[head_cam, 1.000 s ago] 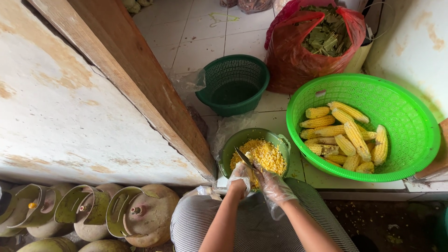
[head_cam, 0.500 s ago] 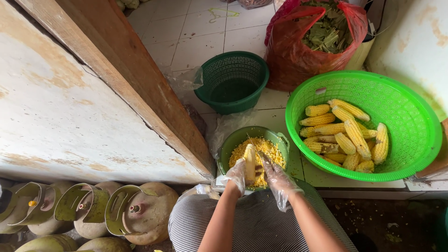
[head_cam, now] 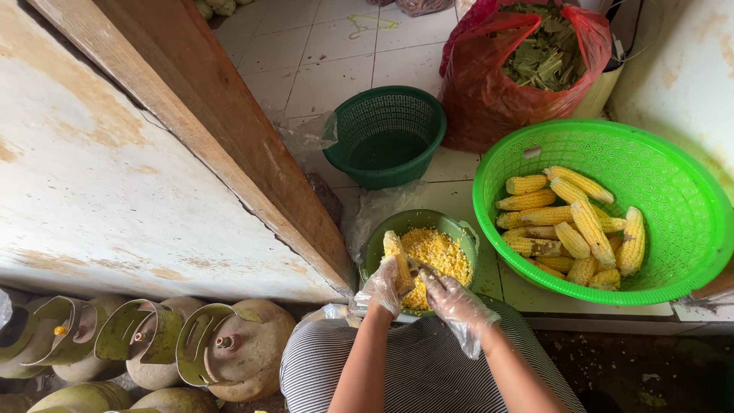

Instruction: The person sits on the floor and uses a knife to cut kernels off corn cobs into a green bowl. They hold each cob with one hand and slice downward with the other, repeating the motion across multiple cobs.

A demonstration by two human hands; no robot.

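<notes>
Lower centre of frame: your gloved left hand [head_cam: 384, 284] clamps its fingers round a corn cob [head_cam: 397, 261], held over the green bowl [head_cam: 376, 246] so cut kernels [head_cam: 437, 252] drop in. Your gloved right hand [head_cam: 453, 298] sits beside it, fingers curled; what it grips, I cannot tell. Whole cobs [head_cam: 569, 226] wait in the right-hand bright green basket [head_cam: 673, 191], within reach.

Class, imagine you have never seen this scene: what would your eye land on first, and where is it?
The big bright green basket at right, piled with yellow corn cobs. Next, bottom centre, two gloved hands: the left hand holds a cob over a green bowl of cut kernels, the right hand beside it.
</notes>
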